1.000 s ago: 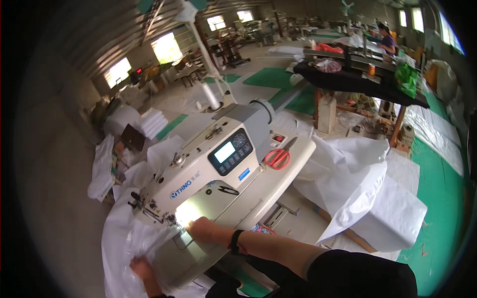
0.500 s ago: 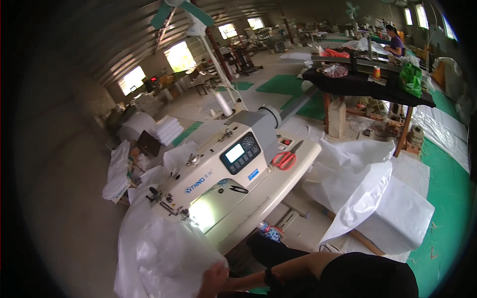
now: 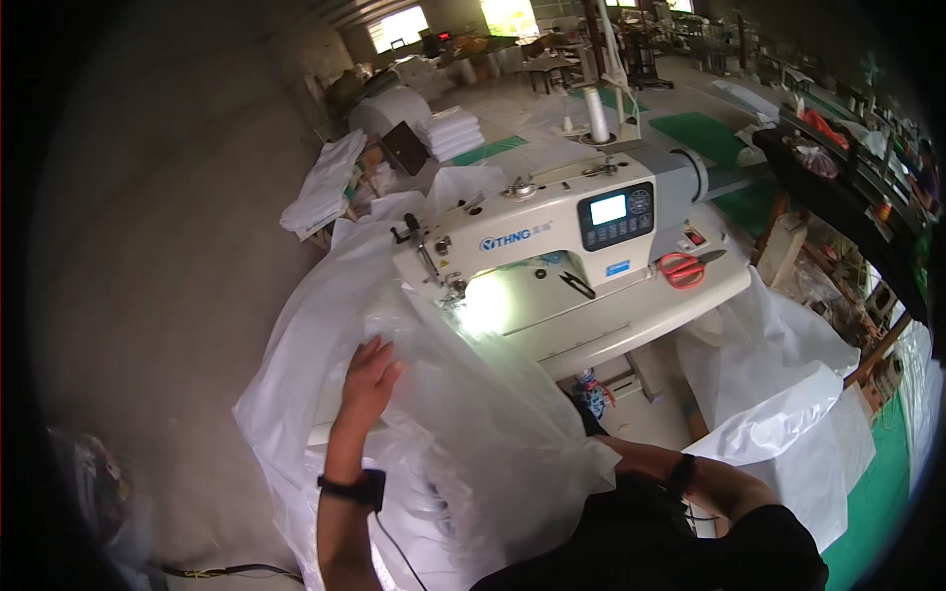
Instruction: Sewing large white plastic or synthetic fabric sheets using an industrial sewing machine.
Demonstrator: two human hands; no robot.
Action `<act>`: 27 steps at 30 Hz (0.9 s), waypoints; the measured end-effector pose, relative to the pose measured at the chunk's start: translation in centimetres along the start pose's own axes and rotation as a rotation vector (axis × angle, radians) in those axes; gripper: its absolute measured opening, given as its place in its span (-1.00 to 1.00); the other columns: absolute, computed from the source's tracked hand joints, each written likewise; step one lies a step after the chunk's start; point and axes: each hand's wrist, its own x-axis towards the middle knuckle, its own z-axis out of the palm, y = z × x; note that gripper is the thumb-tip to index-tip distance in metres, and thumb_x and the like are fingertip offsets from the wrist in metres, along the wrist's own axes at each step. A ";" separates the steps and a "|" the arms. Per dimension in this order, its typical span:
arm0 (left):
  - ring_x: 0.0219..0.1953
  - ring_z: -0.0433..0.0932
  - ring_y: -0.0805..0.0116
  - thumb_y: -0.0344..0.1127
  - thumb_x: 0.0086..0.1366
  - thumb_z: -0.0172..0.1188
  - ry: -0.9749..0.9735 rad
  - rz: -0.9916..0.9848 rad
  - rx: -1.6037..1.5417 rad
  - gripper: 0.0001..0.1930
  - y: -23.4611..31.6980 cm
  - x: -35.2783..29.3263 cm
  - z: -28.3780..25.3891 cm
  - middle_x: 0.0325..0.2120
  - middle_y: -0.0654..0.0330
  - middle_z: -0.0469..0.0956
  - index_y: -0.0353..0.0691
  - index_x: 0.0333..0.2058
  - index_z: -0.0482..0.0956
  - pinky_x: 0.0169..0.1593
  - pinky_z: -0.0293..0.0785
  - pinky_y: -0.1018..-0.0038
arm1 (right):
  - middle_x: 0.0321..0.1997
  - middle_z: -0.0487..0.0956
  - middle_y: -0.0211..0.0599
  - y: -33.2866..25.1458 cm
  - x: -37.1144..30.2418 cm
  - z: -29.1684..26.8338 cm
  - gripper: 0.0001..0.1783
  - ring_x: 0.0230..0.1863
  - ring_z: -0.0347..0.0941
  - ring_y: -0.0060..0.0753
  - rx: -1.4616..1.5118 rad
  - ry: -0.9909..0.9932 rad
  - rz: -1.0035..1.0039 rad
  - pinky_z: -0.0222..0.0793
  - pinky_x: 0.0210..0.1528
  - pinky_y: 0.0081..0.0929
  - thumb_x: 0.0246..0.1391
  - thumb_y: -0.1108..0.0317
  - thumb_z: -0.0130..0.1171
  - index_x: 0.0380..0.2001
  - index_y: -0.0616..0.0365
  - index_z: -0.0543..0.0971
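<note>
A large white, translucent plastic sheet (image 3: pixel 493 433) drapes over the left end of the sewing machine (image 3: pixel 552 222) and down toward my body. My left hand (image 3: pixel 370 379) lies on the sheet just left of the lit needle area, fingers stretched out and thumb apart. From the lower right comes my right forearm, and my right hand (image 3: pixel 616 451) meets the sheet's near right edge. The sheet hides its fingers, so its grip does not show. Red-handled scissors (image 3: pixel 682 270) and small black thread snips (image 3: pixel 577 286) rest on the machine.
White thread cones (image 3: pixel 597 116) stand behind the machine. Folded white sheets (image 3: pixel 451 134) are stacked at the back left. More white sheeting (image 3: pixel 778 364) hangs beyond the machine's right end. A dark-covered table (image 3: pixel 823 187) stands at the far right. A cable (image 3: pixel 236 569) lies lower left.
The view has swung left and down. My left hand has come into view on the sheet. My right hand now sits at the sheet's right edge, with the sheet spread wider toward me.
</note>
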 end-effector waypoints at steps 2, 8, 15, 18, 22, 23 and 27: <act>0.19 0.19 -0.08 0.00 0.20 0.08 -0.151 -0.164 0.192 -0.51 -4.0 0.3 4.6 0.13 0.02 0.29 -0.01 0.08 0.37 0.17 0.21 0.08 | -0.11 0.55 -0.18 -0.1 -0.7 0.2 -0.57 -0.08 0.46 -0.27 0.061 0.164 0.058 0.34 -0.01 -0.41 0.04 0.27 0.09 -0.01 0.22 0.44; 0.28 0.07 0.16 0.36 0.18 -0.18 -0.330 -0.697 0.275 -0.39 -9.7 -2.5 10.8 0.26 0.25 0.09 0.36 0.18 0.17 0.10 -0.16 -0.38 | -0.03 0.49 0.00 1.9 -0.6 0.4 -0.58 -0.01 0.43 -0.02 -0.623 0.582 0.285 0.29 0.08 -0.30 -0.01 0.36 0.00 -0.03 0.27 0.43; 0.08 0.26 0.24 0.18 0.20 -0.11 -0.019 -0.804 -0.309 -0.39 -18.3 -15.2 2.3 0.06 0.15 0.30 -0.04 0.12 0.27 0.07 0.12 0.11 | -0.30 0.59 -0.20 1.5 7.6 7.3 -0.58 -0.19 0.51 -0.20 -0.403 -0.094 0.386 0.39 -0.08 -0.33 0.08 0.01 0.07 -0.15 0.08 0.56; -0.08 0.46 0.34 -0.01 0.28 -0.07 0.244 -0.768 -1.006 -0.48 -22.3 -24.3 -4.1 -0.09 0.10 0.47 -0.29 0.06 0.37 0.04 0.33 0.48 | -0.35 0.58 -0.28 -1.1 9.3 12.1 -0.65 -0.29 0.48 -0.46 0.175 -0.557 0.330 0.39 -0.20 -0.52 0.11 0.12 0.12 -0.29 0.23 0.55; 0.13 0.28 -0.12 0.18 0.13 0.06 -0.641 -1.281 0.293 -0.19 -24.1 -28.2 -11.4 0.19 -0.04 0.21 -0.30 0.20 0.13 0.15 0.18 -0.04 | -0.23 0.56 -0.26 -3.7 10.6 12.2 -0.61 -0.19 0.48 -0.41 -0.066 -0.672 0.270 0.41 -0.17 -0.48 0.11 0.13 0.12 -0.12 0.19 0.49; 0.06 0.36 -0.07 0.05 0.17 0.04 -0.610 -1.137 0.348 -0.32 -22.9 -28.1 -12.7 0.12 -0.05 0.29 -0.31 0.14 0.22 0.11 0.26 0.08 | -0.15 0.54 -0.23 -4.2 10.8 10.8 -0.56 -0.13 0.47 -0.35 -0.079 -0.591 0.330 0.41 -0.14 -0.43 0.11 0.11 0.11 -0.03 0.18 0.44; 0.01 0.44 0.07 -0.24 0.24 0.00 -0.674 -0.929 0.560 -0.61 -14.0 -22.5 -15.7 -0.08 -0.09 0.48 -0.34 -0.01 0.43 0.08 0.34 0.29 | -0.01 0.47 -0.09 -6.2 12.4 6.9 -0.32 -0.01 0.43 -0.23 0.288 -0.011 0.377 0.39 -0.03 -0.29 0.09 -0.07 0.05 0.12 0.21 0.30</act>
